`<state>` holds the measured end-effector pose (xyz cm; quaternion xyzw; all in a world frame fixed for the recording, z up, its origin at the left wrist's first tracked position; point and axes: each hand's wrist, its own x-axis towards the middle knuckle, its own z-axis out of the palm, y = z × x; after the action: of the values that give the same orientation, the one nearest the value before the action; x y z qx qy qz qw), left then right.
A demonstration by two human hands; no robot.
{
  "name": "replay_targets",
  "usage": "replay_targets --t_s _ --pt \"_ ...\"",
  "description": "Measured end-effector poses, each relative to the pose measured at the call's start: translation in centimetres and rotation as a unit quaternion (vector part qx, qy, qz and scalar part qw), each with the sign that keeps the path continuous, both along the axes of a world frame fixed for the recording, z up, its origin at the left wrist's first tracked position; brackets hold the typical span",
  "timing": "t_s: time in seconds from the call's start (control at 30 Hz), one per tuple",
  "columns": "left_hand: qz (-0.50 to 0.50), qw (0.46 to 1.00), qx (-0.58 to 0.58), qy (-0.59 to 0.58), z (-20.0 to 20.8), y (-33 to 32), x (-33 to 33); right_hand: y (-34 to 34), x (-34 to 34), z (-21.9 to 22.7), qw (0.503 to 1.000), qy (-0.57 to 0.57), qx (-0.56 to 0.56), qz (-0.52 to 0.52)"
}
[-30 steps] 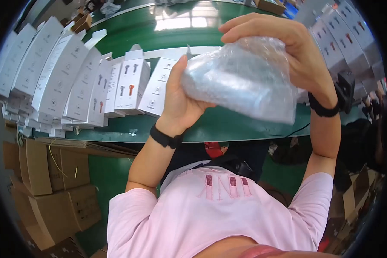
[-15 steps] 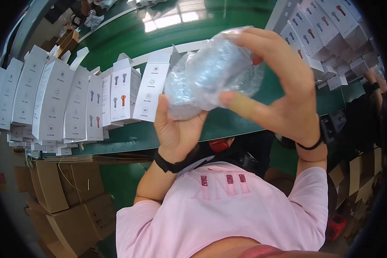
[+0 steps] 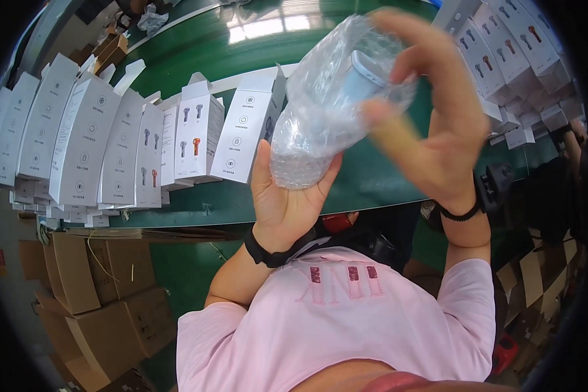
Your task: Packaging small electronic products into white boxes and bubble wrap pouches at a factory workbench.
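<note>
Green table [image 3: 379, 179]; left hand [image 3: 286, 214] cups bubble wrap [image 3: 310, 121] (contents [image 3: 362, 81] unclear), blurred right hand [image 3: 441, 140] spread.

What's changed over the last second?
The bubble wrap has turned from sideways to slanting up-right; a pale-blue object now shows clearly inside. The right hand is blurred, its contact unclear. Unchanged: the left hand supports the wrap, white boxes stand in a row.

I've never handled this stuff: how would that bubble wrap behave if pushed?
The bubble wrap is probably floppy, since it crumples around the blue item. It's likely light, being thin and transparent, and perhaps slippery, given its sheen.
</note>
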<state>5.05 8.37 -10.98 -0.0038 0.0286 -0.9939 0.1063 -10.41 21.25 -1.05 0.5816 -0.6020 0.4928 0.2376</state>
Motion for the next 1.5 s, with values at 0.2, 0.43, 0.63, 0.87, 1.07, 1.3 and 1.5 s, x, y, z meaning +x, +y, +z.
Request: replay_targets --t_s 0.2,0.43,0.63,0.87,1.07,1.3,1.5 --pt "0.007 0.976 -0.216 -0.014 1.9 0.3 0.3 1.9 -0.6 1.0 0.970 -0.151 0.181 0.053" --pt "0.198 0.761 -0.615 -0.051 1.4 -2.6 4.9 -3.6 -9.1 1.9 0.807 -0.469 0.323 0.156" --pt "0.365 0.224 -0.893 -0.142 -5.1 -7.2 10.0 -15.9 -26.1 -5.0 0.682 -0.718 0.077 0.111" --pt "0.313 0.241 -0.887 -0.238 -8.4 -6.6 9.5 -32.6 -39.4 -13.0 0.725 -0.666 -0.076 -0.159" --pt "0.239 0.210 -0.904 -0.287 -9.4 -6.8 10.5 -38.6 -44.9 -18.2 0.850 -0.433 0.044 -0.295" --pt "0.252 0.270 -0.902 -0.225 -14.4 -5.4 14.5 -43.0 -50.2 -19.4 0.972 -0.027 0.200 -0.116" --pt "0.256 0.265 -0.911 -0.187 -13.4 -8.3 11.7 -42.4 -41.7 -20.2 0.910 -0.315 0.158 -0.219"
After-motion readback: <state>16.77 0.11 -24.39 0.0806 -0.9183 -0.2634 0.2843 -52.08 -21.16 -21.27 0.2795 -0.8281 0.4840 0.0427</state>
